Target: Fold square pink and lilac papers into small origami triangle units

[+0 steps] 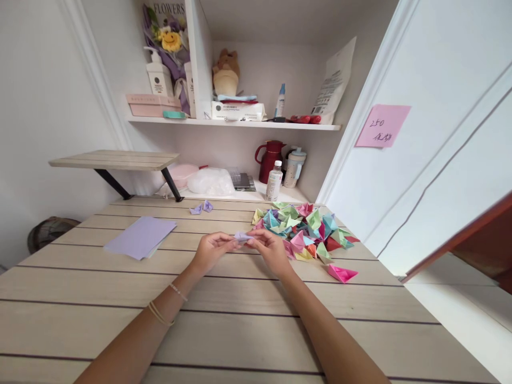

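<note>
Between my two hands is a small folded purple paper boat point(242, 236), pinched at both ends above the table. My left hand point(212, 249) grips its left end with thumb and fingers. On the other end, my right hand point(272, 248) is closed in the same kind of pinch. Two small purple paper boats point(201, 207) stand farther back on the table. To the left lies a stack of purple paper sheets point(140, 237). A heap of many-coloured paper boats point(298, 229) is just right of my right hand, with a bright pink boat point(342, 273) apart from it.
The slatted wooden table point(224, 330) runs back to a white shelf unit. A small raised stand point(116, 159) is at the back left. Behind the heap are a plastic bottle point(274, 182), a dark red jug point(271, 161) and a light blue cup point(295, 168). A pink note point(383, 126) hangs on the right.
</note>
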The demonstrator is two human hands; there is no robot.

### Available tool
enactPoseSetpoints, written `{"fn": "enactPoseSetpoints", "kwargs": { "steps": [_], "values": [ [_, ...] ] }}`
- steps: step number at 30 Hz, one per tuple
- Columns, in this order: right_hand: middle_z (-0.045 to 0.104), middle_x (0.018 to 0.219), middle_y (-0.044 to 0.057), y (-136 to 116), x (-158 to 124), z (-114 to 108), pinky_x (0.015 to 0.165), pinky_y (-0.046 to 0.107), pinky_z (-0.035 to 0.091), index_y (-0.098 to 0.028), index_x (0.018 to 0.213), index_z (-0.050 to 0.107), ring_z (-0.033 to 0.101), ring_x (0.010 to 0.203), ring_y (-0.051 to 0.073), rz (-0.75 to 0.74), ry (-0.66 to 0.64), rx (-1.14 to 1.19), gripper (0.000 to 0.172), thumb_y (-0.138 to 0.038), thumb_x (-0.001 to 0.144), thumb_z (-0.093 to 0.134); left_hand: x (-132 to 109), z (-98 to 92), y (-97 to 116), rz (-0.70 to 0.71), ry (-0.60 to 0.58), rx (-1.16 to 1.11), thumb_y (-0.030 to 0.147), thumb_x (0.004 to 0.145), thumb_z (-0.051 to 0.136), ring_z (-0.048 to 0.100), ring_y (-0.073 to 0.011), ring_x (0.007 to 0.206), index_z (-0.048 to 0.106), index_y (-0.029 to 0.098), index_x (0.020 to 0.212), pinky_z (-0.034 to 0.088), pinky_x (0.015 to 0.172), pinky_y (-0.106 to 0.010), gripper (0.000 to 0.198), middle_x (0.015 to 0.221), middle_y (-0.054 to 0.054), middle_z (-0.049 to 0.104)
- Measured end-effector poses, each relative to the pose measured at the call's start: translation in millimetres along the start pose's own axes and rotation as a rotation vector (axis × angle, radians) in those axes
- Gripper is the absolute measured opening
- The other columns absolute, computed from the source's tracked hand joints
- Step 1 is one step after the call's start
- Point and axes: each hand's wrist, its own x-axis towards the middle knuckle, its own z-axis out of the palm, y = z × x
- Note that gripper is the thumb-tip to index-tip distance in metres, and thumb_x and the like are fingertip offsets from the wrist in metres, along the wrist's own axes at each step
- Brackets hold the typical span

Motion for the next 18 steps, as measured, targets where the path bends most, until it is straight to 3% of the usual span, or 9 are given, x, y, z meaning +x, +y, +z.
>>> {"fn": "enactPoseSetpoints", "kwargs": {
  "steps": [5,13,18],
  "values": [
    [0.065,0.067,0.002,0.9,-2.1,3.6,0.066,0.028,0.049,-0.017,0.071,0.066,0.06,0.064,0.014,0.021,0.04,0.005,0.017,-0.032,0.064,0.069,-1.0,2.5,-0.4,-0.013,0.027,0.016,0.03,0.063,0.069,0.066,-0.0229,0.071,0.065,0.009,0.07,0.053,0.074,-0.037,0.022,0.068,-0.008,0.07],
    [0.068,0.07,0.004,-0.4,-1.4,2.6,0.07,0.03,0.05,-0.015,0.076,0.066,0.063,0.067,0.016,0.106,0.15,0.057,0.026,-0.033,0.059,0.073,-0.6,4.9,-1.2,-0.107,0.033,-0.056,0.031,0.062,0.071,0.066,-0.0239,0.073,0.063,0.008,0.08,0.051,0.077,-0.04,0.03,0.077,-0.011,0.07],
    [0.069,0.071,0.004,3.6,0.0,-0.2,0.07,0.032,0.051,-0.016,0.076,0.066,0.065,0.067,0.018,0.121,0.126,0.098,0.028,-0.034,0.056,0.075,0.1,3.4,1.0,-0.087,0.099,-0.048,0.031,0.06,0.072,0.066,-0.0244,0.074,0.062,0.008,0.075,0.051,0.077,-0.04,0.029,0.075,-0.011,0.07]
  ]
}}
